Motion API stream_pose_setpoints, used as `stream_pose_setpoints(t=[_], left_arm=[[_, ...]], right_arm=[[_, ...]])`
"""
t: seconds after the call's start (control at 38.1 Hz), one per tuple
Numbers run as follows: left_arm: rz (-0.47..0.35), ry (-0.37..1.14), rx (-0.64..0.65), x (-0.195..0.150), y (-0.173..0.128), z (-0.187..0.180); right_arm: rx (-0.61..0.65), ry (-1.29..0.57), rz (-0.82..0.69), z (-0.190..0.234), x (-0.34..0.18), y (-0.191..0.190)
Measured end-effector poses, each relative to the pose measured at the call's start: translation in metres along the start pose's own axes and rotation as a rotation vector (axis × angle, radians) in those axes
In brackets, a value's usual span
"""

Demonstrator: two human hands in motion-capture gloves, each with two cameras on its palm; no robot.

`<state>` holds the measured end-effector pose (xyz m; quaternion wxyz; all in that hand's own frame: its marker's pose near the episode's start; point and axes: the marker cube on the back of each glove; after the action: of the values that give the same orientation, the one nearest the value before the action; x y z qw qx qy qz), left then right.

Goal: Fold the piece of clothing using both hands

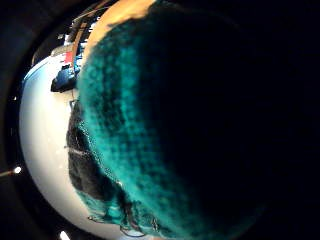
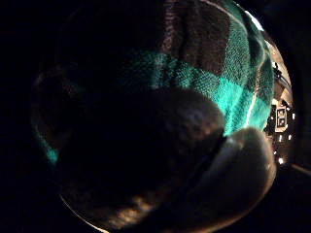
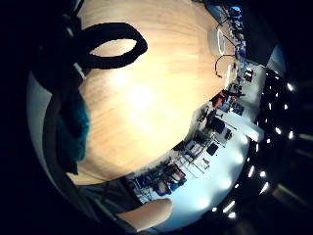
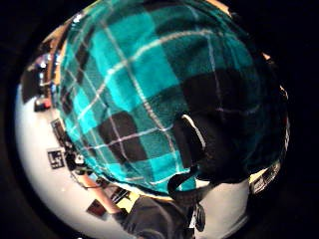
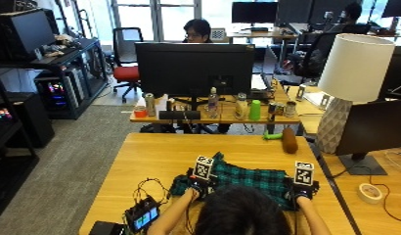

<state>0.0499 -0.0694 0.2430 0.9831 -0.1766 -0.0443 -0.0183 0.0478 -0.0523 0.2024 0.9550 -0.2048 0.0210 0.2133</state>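
Left hand: the left hand (image 5: 199, 186) is sitting at the near left corner of the garment; its own palm views are filled with plaid cloth right up against the palm, with a gloved finger (image 2: 146, 160) lying curled over it, so it is gripping the cloth.
Right hand: the right hand (image 5: 302, 191) is resting at the garment's near right corner; its thumb-side palm view is filled with the same plaid, but whether its fingers are closing on the cloth cannot be told.
Garment: the teal and black plaid piece of clothing (image 5: 249, 178) is lying flat on the wooden table (image 5: 161, 154), stretching between the two hands just in front of the person; thin pale lines are crossing its checks (image 4: 149, 99).
Writing: no brand, label or readable lettering is showing on the garment or anywhere else.
Near the person: a small device with a lit screen (image 5: 143, 215) is lying on the table by the left forearm.
Farther out: a brown cylinder (image 5: 289, 140) is lying near the table's far right edge, with a green object (image 5: 272, 136) just beside it; a white lamp (image 5: 347, 88) is standing to the right, and a large dark monitor (image 5: 194, 68) is standing on the desk beyond.
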Motion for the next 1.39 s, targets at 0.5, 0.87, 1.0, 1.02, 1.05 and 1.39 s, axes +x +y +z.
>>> stream_pose_setpoints(t=[0.5, 0.87, 1.0, 1.02, 1.05, 1.39], left_arm=[[0.032, 0.053, 0.17, -0.001, -0.008, 0.0], [0.081, 0.133, -0.139, 0.007, 0.013, -0.008], [0.14, 0.225, -0.08, 0.012, 0.014, -0.018], [0.134, 0.235, -0.076, 0.011, 0.015, -0.02], [0.126, 0.243, -0.079, 0.01, 0.016, -0.022], [0.0, 0.179, 0.251, -0.072, 0.033, -0.135]], right_arm=[[0.254, -0.022, -0.115, -0.011, -0.03, -0.01], [0.058, 0.023, -0.142, -0.033, -0.021, -0.005], [0.121, -0.082, -0.148, -0.06, -0.018, -0.023], [0.14, -0.115, -0.164, -0.065, -0.018, -0.04], [0.158, -0.149, -0.181, -0.07, -0.019, -0.06], [0.358, -0.218, -0.352, -0.196, -0.158, 0.002]])
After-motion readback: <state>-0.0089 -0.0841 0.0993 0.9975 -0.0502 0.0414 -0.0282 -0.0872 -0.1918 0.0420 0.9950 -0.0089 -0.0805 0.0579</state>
